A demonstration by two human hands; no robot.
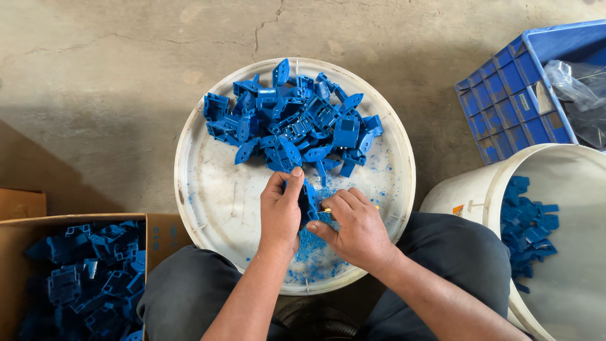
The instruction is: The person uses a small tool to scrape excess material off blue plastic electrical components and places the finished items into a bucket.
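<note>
Blue moulded plastic part [307, 201] stands roughly upright between your hands over the round white plastic lid [208, 202]. Your left hand [281, 211] pinches it closed; your right hand [356, 227], just beside, closes around a thin yellowish tool [328, 209].

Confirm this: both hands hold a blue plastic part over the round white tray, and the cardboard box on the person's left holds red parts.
Not quite. The head view shows the cardboard box holds blue parts, not red. The rest stands: left hand and right hand hold a blue part over the white tray.

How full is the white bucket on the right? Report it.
Mostly empty: the white bucket holds only a small heap of blue plastic parts against bare inner wall.
</note>
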